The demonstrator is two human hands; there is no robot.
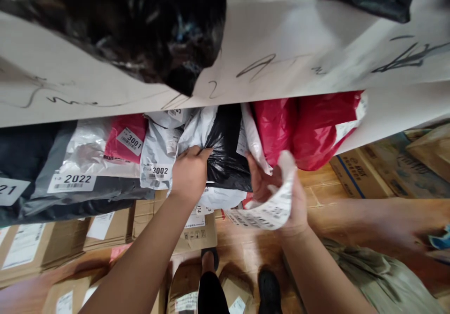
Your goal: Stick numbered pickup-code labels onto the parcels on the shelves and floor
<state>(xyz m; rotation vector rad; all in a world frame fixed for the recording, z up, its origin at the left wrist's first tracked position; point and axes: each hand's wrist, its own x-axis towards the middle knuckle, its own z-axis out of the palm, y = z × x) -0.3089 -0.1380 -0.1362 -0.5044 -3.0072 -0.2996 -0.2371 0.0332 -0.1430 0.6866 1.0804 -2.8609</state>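
- Beneath the lower edge of the white shelf board, midway along the packed row, the black parcel sits between a white parcel and the red parcels.
- Left hand: fingers closed on the gathered plastic at the black parcel's left side, probably to part it from its neighbour and expose its face.
- Right hand: closed around a curled label strip, apparently to keep the stickers within reach. Fingertips lie at the black parcel's right side; I cannot tell whether they grip it.
- Packing: parcels stand closely side by side, presumably so that numbers face me and one bag can be separated at a time.
- Labels, left of my hands: "3002" on a silvery-white parcel, "3001" on a small pink parcel, "2022" on a grey parcel. Prefix "1-3-" precedes these numbers. Toward the row's left end, "21" shows, cut off.
- Strip print: blurred; one entry may read "1015".
- Shelf board: handwritten scrawl, illegible.
- Brands: none legible; the blue-striped carton carries unreadable print.
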